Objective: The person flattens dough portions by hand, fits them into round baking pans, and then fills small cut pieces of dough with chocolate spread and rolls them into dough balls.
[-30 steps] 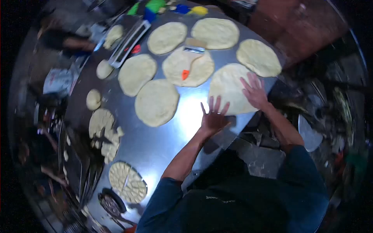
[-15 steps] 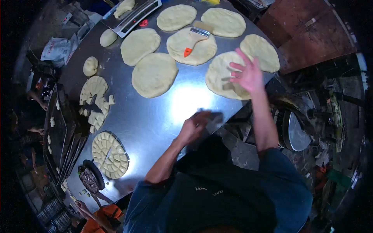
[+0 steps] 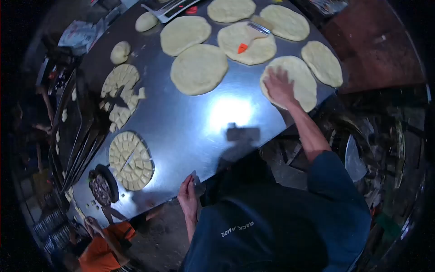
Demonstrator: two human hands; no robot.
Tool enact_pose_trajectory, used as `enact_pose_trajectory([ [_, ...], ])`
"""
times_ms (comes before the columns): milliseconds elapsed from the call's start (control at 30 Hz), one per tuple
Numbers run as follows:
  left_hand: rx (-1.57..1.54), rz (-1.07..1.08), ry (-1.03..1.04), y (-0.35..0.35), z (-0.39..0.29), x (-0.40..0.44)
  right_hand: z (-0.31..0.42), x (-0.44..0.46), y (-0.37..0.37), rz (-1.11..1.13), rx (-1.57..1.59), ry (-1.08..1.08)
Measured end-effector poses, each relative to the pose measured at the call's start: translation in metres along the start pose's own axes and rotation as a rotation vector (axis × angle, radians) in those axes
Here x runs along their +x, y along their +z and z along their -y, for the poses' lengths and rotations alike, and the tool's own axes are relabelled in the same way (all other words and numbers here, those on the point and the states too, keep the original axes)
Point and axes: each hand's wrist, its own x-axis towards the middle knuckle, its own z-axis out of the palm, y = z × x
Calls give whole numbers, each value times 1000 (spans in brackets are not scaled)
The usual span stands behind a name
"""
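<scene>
My right hand (image 3: pixel 280 85) lies flat with spread fingers on the left part of a round flat dough sheet (image 3: pixel 301 88) near the right edge of the metal table (image 3: pixel 181 136). My left hand (image 3: pixel 188 195) is at the table's near edge, its fingers together around a small flat thing too unclear to name. A brush with an orange-tipped handle (image 3: pixel 243 48) rests on another dough round (image 3: pixel 231 41). More flat dough rounds (image 3: pixel 199 69) lie around it. To the left are a round cut into small pieces (image 3: pixel 131 161) and a partly separated cut round (image 3: pixel 121 78).
Dough balls (image 3: pixel 120 52) and a scale (image 3: pixel 170 10) sit at the table's far left. A bowl of dark filling (image 3: pixel 99 188) stands at the near left, beside stacked trays (image 3: pixel 84 136). A person in orange (image 3: pixel 102 254) works at the lower left corner.
My left hand has moved down and left to the table's near edge. My right hand, raised half a second ago, has come down onto the dough. The view has shifted.
</scene>
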Motion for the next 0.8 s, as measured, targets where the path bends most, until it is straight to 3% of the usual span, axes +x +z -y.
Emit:
enact_pose_trajectory([
  [33,-5,11,26,0,8,2,-5,10,0,-43,49,8],
  [100,3,-6,15,-3,13,-5,-26,-26,14,-292,-201,-121],
  [133,7,-2,-14,-2,20,-4,-24,-32,14,-316,-346,-148],
  [167,28,23,21,-3,24,-2,-43,-17,33,-399,-185,-277],
  [200,132,47,98,-9,25,-1,-43,-12,35,-227,-339,-157],
  [300,-36,-7,238,-34,78,17,-7,-12,-19,193,-210,84],
  [367,88,-33,85,-71,71,17,-83,14,28,266,731,37],
  [400,7,-124,-5,-98,64,19,-54,-9,10,147,840,48],
  [433,-56,-222,98,-132,70,25,-9,-38,-20,24,940,59],
  [500,48,-455,151,-192,94,60,49,-85,-13,26,839,43],
  [567,60,-597,238,-248,87,104,119,-142,9,257,934,61],
  [633,334,-735,488,-294,92,165,215,-210,1,377,777,-135],
  [700,463,-662,467,-319,74,193,285,-264,-15,596,667,-296],
  [733,577,-557,222,-325,88,224,303,-284,-14,662,675,-404],
  [767,776,-392,138,-332,118,257,321,-300,-20,725,658,-447],
  [800,803,-471,153,-329,96,235,329,-313,-20,689,631,-599],
])
